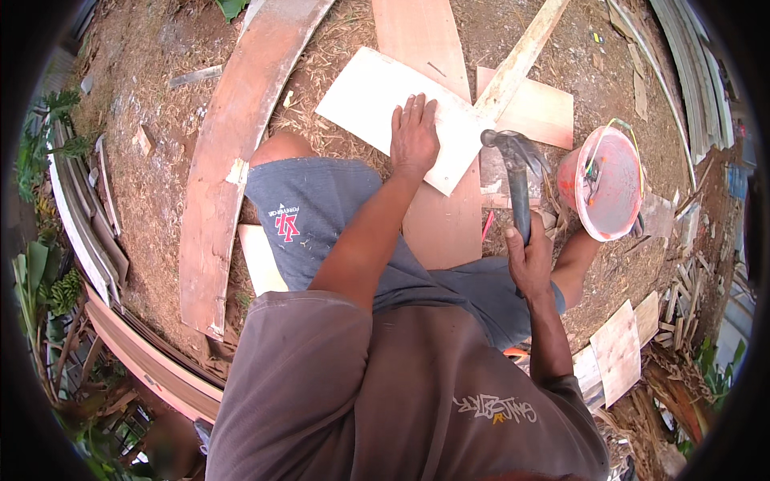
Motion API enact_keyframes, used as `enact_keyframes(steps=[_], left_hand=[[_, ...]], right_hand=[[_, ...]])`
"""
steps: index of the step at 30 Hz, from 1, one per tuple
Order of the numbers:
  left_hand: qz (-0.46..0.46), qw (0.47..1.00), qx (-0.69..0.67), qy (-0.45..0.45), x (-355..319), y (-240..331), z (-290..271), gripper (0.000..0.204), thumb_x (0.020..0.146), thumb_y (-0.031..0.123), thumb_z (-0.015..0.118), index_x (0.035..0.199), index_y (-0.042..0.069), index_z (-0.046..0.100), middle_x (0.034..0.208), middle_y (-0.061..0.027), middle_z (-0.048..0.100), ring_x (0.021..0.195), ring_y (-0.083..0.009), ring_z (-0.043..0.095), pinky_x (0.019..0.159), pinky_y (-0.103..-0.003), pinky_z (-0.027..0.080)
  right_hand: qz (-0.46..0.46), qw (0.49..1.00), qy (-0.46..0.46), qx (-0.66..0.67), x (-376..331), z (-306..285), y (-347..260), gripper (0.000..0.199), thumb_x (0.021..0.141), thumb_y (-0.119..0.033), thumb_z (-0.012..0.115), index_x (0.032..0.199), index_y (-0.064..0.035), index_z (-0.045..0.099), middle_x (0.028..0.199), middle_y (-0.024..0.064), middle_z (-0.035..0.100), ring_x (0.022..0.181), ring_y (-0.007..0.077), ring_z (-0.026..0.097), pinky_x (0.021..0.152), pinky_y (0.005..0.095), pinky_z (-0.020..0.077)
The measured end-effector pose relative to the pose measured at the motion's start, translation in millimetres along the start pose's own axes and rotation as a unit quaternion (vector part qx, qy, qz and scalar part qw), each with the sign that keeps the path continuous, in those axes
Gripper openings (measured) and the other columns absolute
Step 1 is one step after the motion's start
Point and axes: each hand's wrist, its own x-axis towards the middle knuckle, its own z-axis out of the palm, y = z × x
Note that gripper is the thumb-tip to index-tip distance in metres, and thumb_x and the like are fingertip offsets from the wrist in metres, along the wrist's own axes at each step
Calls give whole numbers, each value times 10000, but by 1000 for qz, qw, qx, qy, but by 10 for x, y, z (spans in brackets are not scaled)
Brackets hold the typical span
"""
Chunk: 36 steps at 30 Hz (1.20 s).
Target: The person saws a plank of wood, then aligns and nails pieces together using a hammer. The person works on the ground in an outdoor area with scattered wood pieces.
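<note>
My left hand (415, 135) lies flat on a pale, rectangular plywood board (365, 92), its fingers stretched out. My right hand (530, 263) is wrapped round the dark handle of a claw hammer (517, 172). The hammer points away from me, its head raised near the right corner of the pale board. Beneath that board runs a wide reddish plank (425, 32), and a loose nail (437, 70) shows just beyond its far edge. A narrow, weathered wood strip (525, 60) reaches from the board's right corner toward the far right.
A pink bucket (568, 178) with small items inside stands to the right. A long, weathered plank (228, 136) lies to the left. Another plywood piece (541, 112) rests under the strip. Stacked boards (148, 353) and wood scraps (618, 353) border the dirt ground.
</note>
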Motion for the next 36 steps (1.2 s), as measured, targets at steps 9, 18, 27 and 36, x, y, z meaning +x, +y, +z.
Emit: enact_keyframes(steps=[9,18,27,36], left_hand=[[5,1000,-6,9,-8,20,-31,443,991,108,523,1432,77,544,1542,-165,484,1484,-334,388,1242,-518,253],[3,1000,1,0,-17,-5,20,431,1023,145,477,1446,85,536,1584,-159,439,1512,-316,350,1261,-505,222],[23,996,82,-6,549,71,-215,277,979,253,607,1212,115,666,1117,-106,705,1090,-291,649,902,-464,462],[86,955,185,-217,1713,4,-45,181,952,225,673,1071,91,697,1186,-152,642,1152,-334,651,970,-468,530]], right_hand=[[33,987,-100,-122,-22,250,14,379,1037,-293,608,1275,-6,538,961,266,655,884,461,672,761,489,521],[55,985,-93,-133,-86,342,109,499,1015,-315,626,1374,5,494,1015,292,683,941,503,667,769,539,519],[106,993,3,44,-558,148,382,431,1007,-375,645,1264,-31,607,871,234,658,767,410,656,733,466,516],[236,970,-9,59,-1215,121,572,462,995,-400,658,1271,-33,599,851,252,659,788,411,674,751,469,512]])
